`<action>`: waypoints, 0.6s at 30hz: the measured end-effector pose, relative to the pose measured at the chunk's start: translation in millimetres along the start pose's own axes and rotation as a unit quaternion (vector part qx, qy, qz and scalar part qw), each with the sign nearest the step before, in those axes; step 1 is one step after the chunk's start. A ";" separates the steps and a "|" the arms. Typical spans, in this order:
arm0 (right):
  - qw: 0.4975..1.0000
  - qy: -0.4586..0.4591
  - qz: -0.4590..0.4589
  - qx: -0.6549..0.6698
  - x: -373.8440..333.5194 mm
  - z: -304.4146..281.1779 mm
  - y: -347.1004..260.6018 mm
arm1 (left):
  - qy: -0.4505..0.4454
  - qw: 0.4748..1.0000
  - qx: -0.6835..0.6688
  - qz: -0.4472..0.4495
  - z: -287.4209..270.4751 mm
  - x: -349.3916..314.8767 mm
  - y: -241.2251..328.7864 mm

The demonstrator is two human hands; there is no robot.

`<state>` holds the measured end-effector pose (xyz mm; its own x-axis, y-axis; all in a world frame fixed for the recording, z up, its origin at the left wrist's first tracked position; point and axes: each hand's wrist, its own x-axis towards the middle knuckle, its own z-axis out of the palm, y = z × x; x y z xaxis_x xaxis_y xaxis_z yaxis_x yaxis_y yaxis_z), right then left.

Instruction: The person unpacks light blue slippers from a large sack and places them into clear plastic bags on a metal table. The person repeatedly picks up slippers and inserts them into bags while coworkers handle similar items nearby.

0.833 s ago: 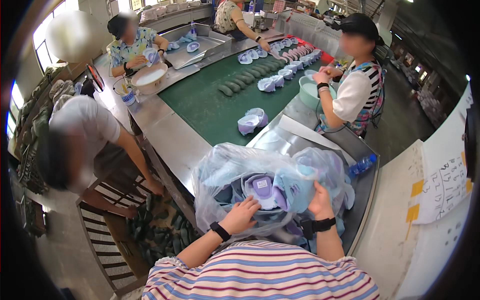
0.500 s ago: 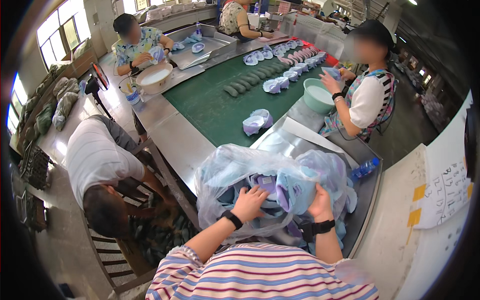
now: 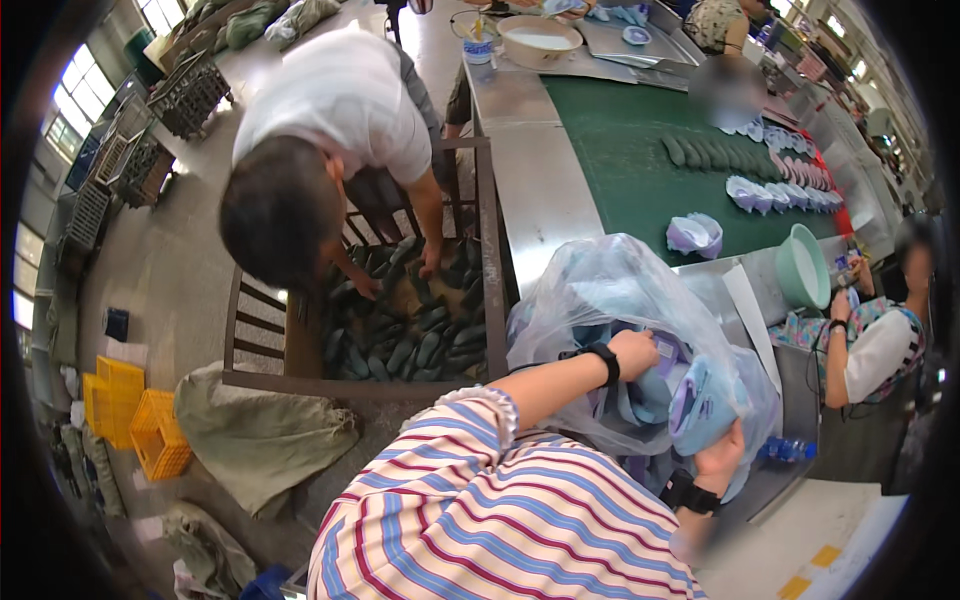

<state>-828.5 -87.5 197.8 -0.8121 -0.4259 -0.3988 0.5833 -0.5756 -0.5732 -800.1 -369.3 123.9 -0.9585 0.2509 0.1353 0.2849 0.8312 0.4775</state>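
Observation:
A clear plastic bag (image 3: 580, 285) full of light blue and purple fabric shoe uppers lies in front of me on the metal worktop. My right hand (image 3: 718, 462) grips a light blue upper with purple edging (image 3: 703, 408) at the bag's mouth, fingers partly behind it. Inside the opening, my left hand (image 3: 632, 356) has its fingers curled at the edge of a purple and blue upper (image 3: 668, 362) with a pale label. Its fingertips are partly hidden.
To the left, a person in white (image 3: 330, 120) bends over a slatted crate (image 3: 360, 388) of dark shoe lasts. The green belt (image 3: 630, 170) carries rows of uppers and dark pieces. A mint basin (image 3: 803, 268), another worker (image 3: 870, 345) and a blue bottle (image 3: 788, 450) are at right.
My view has swung left and down, so the crate shows more fully. My left hand's fingers, spread before, are now curled at the upper. The right hand keeps its upper.

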 end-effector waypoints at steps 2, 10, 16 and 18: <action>1.000 0.019 -0.011 -0.020 0.1 10.3 -0.5 | -0.045 0.999 -0.003 -0.021 -9.3 6.9 0.9; 0.990 -0.137 -0.028 -0.031 -11.3 58.1 -4.5 | 0.126 0.987 -0.089 0.032 -44.5 -20.9 53.2; 0.994 -0.002 -0.070 -0.083 0.5 17.2 -0.2 | 0.193 0.946 -0.223 -0.137 -55.0 -29.9 23.6; 0.993 -0.014 -0.075 -0.086 -6.8 17.0 6.8 | 0.177 0.970 -0.164 -0.042 -47.2 -31.3 18.7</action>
<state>-818.7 -100.4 208.8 -0.8872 -0.3657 -0.2814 0.4434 -0.5072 -0.7390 -765.1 -385.0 169.5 -0.9375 -0.0452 0.3451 0.2430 0.6248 0.7420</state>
